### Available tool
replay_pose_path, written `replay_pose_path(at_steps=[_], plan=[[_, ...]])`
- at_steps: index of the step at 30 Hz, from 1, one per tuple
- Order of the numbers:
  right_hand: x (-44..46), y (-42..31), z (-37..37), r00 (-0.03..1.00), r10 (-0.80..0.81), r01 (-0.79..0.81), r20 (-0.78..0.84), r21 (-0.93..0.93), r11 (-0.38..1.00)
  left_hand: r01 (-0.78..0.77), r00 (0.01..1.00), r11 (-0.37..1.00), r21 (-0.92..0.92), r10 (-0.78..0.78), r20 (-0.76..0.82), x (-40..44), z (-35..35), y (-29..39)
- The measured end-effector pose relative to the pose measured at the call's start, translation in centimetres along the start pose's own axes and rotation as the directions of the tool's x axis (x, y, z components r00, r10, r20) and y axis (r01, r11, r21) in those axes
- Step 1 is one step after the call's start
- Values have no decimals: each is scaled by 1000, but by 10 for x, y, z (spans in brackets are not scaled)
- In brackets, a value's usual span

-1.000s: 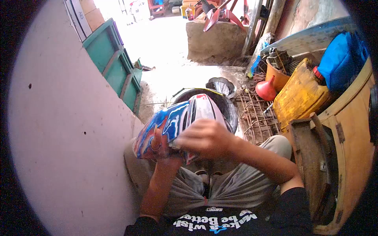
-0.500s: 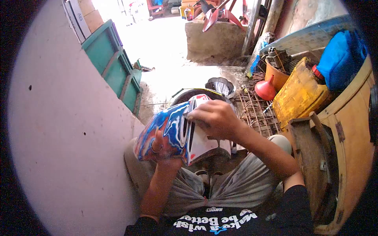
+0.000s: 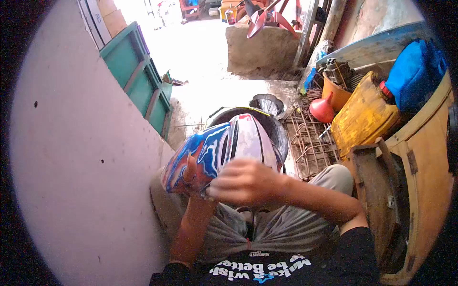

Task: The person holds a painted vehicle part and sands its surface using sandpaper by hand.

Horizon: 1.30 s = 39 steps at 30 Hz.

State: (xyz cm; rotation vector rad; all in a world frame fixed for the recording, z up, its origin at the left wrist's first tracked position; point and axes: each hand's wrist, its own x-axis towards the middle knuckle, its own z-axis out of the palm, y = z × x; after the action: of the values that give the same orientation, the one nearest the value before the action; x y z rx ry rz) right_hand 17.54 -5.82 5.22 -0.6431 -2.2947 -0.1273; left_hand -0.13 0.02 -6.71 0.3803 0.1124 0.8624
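Note:
A curved motorcycle body panel (image 3: 202, 148) rests over my lap, tilted, with worn swirls of blue, white and red paint and dark slots down its middle. My left hand (image 3: 191, 178) grips its lower left edge; the thumb lies on the painted face and the other fingers are hidden underneath. My right hand (image 3: 245, 181) is closed over the panel's lower edge, close to my left hand, and blurred by motion. A small greyish bit shows at its fingertips, too unclear to name. Behind the panel stands a black tub (image 3: 279, 131).
A pale wall (image 3: 86, 167) runs close on my left, with a green wooden panel (image 3: 129, 71) beyond. At right are a metal grid (image 3: 310, 136), a red funnel (image 3: 323, 108), a yellow jerrycan (image 3: 365, 119), a blue container (image 3: 414, 76) and a wooden frame (image 3: 381, 195).
My right hand has moved from the panel's upper middle down and slightly left to its lower edge, uncovering the white side. My left hand and the panel have barely moved.

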Motion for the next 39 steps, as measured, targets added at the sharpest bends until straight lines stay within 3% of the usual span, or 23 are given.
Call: replay_pose_path(at_steps=[1, 3, 5, 7, 8, 9, 11, 13, 15, 17, 19, 21, 22, 23, 25, 27, 29, 32, 33, 35, 37, 38, 39], plan=[[-2, 11, -5, 999, 45, -45, 29, -4, 999, 10, 1000, 1000, -1, -10, 2, -2, 1, 2], [-12, 53, -22, 968, 250, -235, 26, -260, 937, -39, 999, 996, 84, 42, -26, -8, 17, 1], [-17, 60, -26, 940, 339, -293, 36, -420, 859, -83, 995, 982, 171, 91, -43, -11, 44, 2], [-10, 24, -9, 968, 248, -244, -22, -296, 924, -94, 992, 985, 143, 105, -66, -3, 41, -2], [-7, 13, -1, 994, 101, -106, -51, -124, 987, -81, 992, 994, 69, 88, -95, 1, 28, -8], [3, 0, -7, 997, 41, -34, 60, -117, 993, -78, 993, 995, 70, 83, -78, 3, 30, -6], [-2, 17, -12, 989, 144, -142, 21, -100, 985, -71, 997, 997, 43, 72, -38, 2, 39, -4], [-8, 51, -31, 953, 302, -275, 28, -333, 902, -62, 998, 998, -16, 62, 19, 1, 51, -1], [-11, 44, -30, 946, 315, -259, 80, -399, 879, -51, 999, 999, -7, 51, 5, 3, 43, -4], [-5, 12, -3, 982, 173, -188, -79, -265, 946, -34, 993, 999, 29, 37, -110, 5, 29, -7], [10, -15, -3, 999, 36, -35, 6, -123, 992, -19, 998, 1000, 15, 20, -65, 0, 28, -1], [4, 7, -9, 988, 154, -153, 5, -62, 986, 20, 999, 998, 67, -17, -46, -6, 31, 4], [-3, 24, -14, 970, 240, -241, -23, -167, 956, -27, 994, 983, 180, 46, -99, -11, 65, 6], [-9, 42, -24, 946, 319, -291, 56, -285, 913, -39, 997, 988, 151, 50, -64, -9, 64, 4], [-13, 43, -26, 953, 303, -293, -20, -325, 899, -57, 998, 994, 92, 57, 5, -4, 62, 0], [-8, 15, -3, 985, 161, -167, -70, -92, 982, -60, 998, 998, 29, 61, -5, 4, 37, -7], [2, -14, 6, 999, -30, 30, 11, -36, 999, 91, 993, 993, -77, -85, 77, 10, -16, -6], [-10, 26, -10, 981, 189, -192, -39, -89, 977, 76, 997, 995, -70, -74, 30, 2, -9, -1], [-16, 45, -21, 961, 275, -270, -15, -240, 932, 28, 1000, 999, -46, -28, -3, 0, 12, -4], [-16, 46, -29, 964, 265, -252, 0, -306, 918, -60, 996, 998, 9, 60, -71, -3, 50, -7], [-10, 12, -5, 985, 170, -170, -3, -88, 982, 36, 999, 997, -63, -37, -9, 4, 34, -4], [-5, -1, 2, 1000, 5, -6, -15, -57, 998, 183, 982, 971, -157, -172, 84, 5, -10, -1], [2, -7, -5, 997, -69, 72, 39, -72, 995, 84, 995, 989, -118, -77, 62, 4, -3, -2]])
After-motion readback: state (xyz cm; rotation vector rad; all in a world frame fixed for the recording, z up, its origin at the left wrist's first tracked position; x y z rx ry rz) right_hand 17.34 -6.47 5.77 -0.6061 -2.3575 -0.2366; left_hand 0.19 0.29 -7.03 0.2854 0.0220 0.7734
